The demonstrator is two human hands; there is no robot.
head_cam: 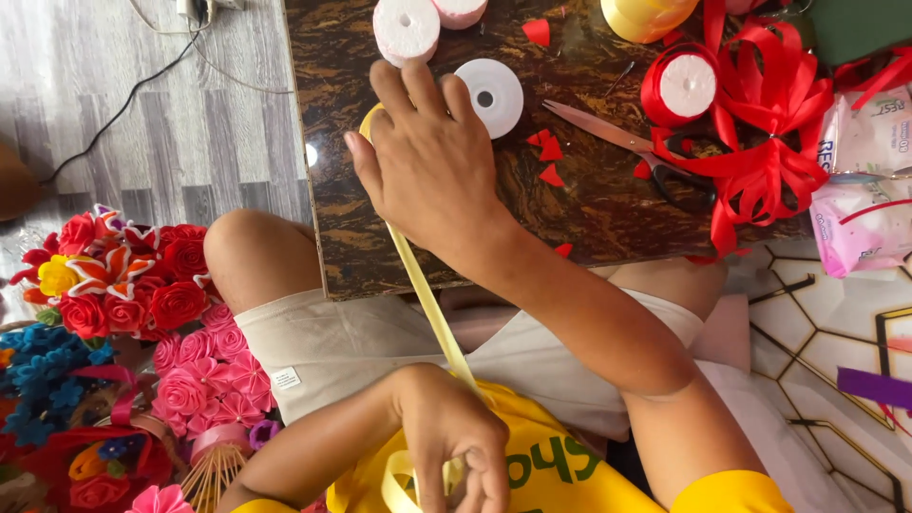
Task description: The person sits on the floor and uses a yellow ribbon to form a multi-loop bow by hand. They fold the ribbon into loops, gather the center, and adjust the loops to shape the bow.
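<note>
**A:** Pale yellow satin ribbon [427,294], that's the thing in hand. It runs taut from the right hand [427,166], pressed down on the dark brown marbled tabletop [589,204], back over the lap to the left hand [456,442] near the yellow shirt.

**B:** How are the hands holding it?

**A:** The left hand's fingers are pinched together on the ribbon's near end, where a loop hangs below. The right hand lies knuckles-up over the far end; the ribbon disappears beneath it, and I can't tell whether its fingers are closed on it or only pressing it flat.

**B:** What would make this stretch go well, in your view?

**A:** I'd judge: keep the strip flat and untwisted, tension even, and the far end anchored firmly so the length doesn't creep.

**B:** Any containers about?

**A:** A woven basket [214,470] at lower left, only partly seen, sits among pink ribbon roses [204,375]. Beside it are red ribbon roses [128,285] and blue ribbon flowers [43,380]; whether they stand in holders is hidden.

**B:** And on the table?

**A:** A white tape roll [489,95] just beside the right hand, a pink ribbon spool [406,28], black-handled scissors [655,157], a red ribbon spool [682,85] with loose red loops, and scattered red scraps [547,161].
</note>
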